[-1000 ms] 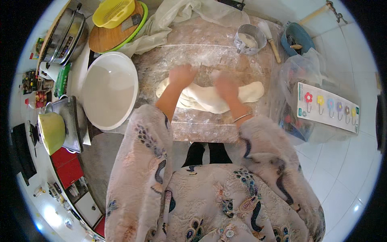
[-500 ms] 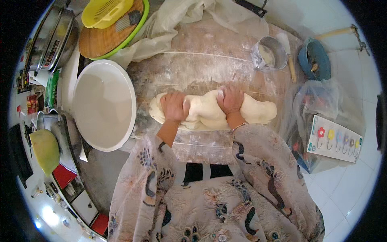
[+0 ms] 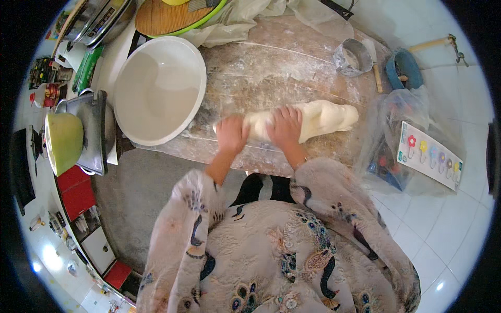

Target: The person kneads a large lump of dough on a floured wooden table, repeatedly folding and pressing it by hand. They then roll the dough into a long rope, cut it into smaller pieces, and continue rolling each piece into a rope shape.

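A long, pale roll of dough (image 3: 326, 119) lies across the floured wooden board, its right end tilted slightly away from me. My left hand (image 3: 232, 134) presses on its left end, fingers curled over it and a little blurred. Close by on the right, my right hand (image 3: 285, 126) grips the middle of the dough from above, fingers bent over the top. The right part of the roll is lumpy and uncovered. Much of the left end is hidden under my hands.
A large white basin (image 3: 159, 94) stands at the board's left. Far right are a metal sifter (image 3: 353, 57), a wooden-handled brush (image 3: 377, 73) and a blue bucket (image 3: 404, 70). Plastic bags with a card of flower hooks (image 3: 430, 156) sit at right. The wooden board (image 3: 282, 62) carries scattered flour.
My view has shifted, so the board and basin sit higher in the picture. My hands have come closer together on the dough, and the roll now lies at a slant.
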`<state>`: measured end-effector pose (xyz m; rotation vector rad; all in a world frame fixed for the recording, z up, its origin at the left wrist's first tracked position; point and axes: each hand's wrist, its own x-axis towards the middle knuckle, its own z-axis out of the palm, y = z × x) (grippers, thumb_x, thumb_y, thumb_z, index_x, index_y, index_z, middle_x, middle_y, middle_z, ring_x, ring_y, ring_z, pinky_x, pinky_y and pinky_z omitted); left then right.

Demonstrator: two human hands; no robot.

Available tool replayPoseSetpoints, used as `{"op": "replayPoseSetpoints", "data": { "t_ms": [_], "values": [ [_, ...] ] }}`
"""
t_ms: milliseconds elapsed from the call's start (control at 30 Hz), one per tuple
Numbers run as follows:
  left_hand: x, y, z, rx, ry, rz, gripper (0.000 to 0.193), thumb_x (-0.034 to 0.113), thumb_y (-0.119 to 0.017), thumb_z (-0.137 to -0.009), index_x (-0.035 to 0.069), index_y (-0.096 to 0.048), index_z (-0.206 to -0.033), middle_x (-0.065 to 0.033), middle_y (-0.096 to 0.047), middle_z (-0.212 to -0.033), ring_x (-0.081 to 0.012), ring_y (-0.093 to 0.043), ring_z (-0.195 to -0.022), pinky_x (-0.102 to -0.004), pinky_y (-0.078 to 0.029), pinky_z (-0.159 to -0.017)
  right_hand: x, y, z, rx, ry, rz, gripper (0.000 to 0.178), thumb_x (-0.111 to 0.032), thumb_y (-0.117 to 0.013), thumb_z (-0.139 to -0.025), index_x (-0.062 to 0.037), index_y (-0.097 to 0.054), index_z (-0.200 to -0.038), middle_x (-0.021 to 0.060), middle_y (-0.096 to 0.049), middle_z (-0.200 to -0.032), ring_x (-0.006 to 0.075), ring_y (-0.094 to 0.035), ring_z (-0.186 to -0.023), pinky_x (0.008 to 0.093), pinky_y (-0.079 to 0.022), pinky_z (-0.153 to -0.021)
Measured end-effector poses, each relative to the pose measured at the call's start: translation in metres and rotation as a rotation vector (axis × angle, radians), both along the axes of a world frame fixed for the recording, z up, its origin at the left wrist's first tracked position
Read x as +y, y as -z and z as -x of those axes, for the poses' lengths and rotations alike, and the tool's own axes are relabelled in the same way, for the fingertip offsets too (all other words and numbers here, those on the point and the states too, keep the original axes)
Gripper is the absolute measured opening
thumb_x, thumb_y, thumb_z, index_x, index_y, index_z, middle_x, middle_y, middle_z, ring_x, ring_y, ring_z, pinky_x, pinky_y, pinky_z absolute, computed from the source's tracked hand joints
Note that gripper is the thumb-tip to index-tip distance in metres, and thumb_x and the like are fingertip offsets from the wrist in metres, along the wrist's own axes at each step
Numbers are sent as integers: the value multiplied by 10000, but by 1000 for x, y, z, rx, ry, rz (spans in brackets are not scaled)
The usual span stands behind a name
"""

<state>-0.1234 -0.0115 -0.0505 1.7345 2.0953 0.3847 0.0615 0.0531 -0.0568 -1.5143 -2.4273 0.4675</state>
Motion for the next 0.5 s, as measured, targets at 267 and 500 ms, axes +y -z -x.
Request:
{"op": "replayPoseSetpoints", "data": {
  "t_ms": [267,500],
  "values": [
    [19,43,7,25,-126,-284,373,381,-467,-867,89,-657,-1001,-108,-634,-1019,-334,-545,-994,-486,-325,-946,63,28,25,-45,-16,-9,477,-449,-596,-753,-92,-642,-1066,114,-597,-1143,292,-480,-1152,480,-275,-1027],
    [88,60,37,142,-161,-178,382,366,-426,-901,81,-674,-850,-176,-654,-904,-405,-588,-860,-535,-387,-861,146,20,73,-246,200,249,442,-462,-497,-859,-101,-723,-976,119,-699,-999,290,-629,-989,439,-398,-890]
  ]
}}
